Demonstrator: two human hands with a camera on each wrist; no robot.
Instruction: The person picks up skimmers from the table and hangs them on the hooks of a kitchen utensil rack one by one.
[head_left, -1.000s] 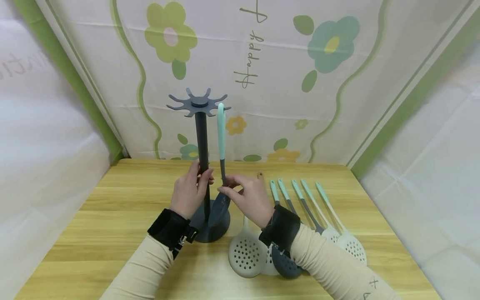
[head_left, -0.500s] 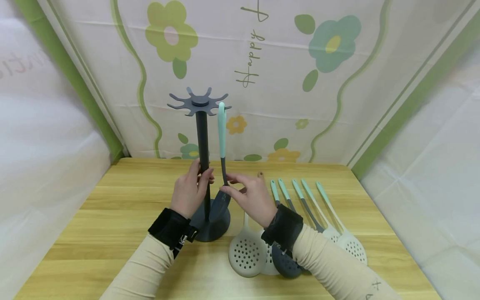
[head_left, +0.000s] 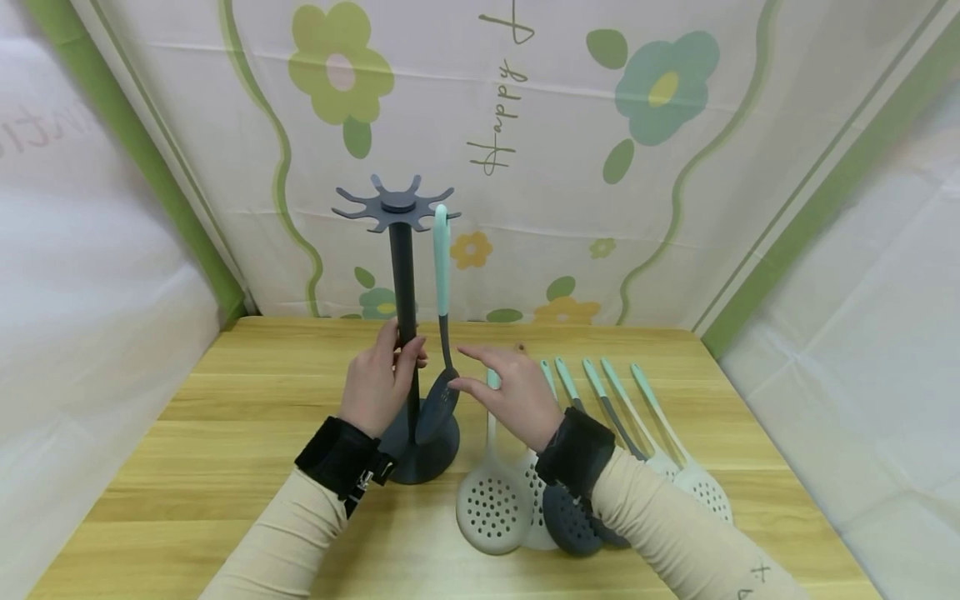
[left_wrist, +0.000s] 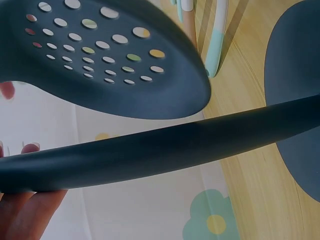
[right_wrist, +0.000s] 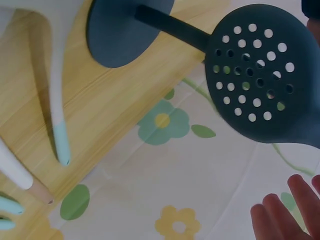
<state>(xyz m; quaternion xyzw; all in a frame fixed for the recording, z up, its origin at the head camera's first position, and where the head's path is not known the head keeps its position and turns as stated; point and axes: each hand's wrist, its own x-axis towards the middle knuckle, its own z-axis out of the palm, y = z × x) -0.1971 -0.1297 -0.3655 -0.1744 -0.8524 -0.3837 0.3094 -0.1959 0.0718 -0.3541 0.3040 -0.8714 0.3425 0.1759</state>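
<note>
On stand (head_left: 402,283), skimmer (head_left: 443,307) hangs; holes (right_wrist: 250,72) plain only in wrist views.

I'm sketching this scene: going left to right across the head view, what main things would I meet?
Left hand → dark post → hanging mint-handled skimmer → right hand → rightmost white skimmer.

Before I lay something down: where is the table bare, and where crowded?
The widest bare patch of table lies between its left edge and the left hand gripping the stand. A slimmer strip separates the rightmost skimmer from the right edge. Crowded: right of the stand, where skimmer heads bunch together.
</note>
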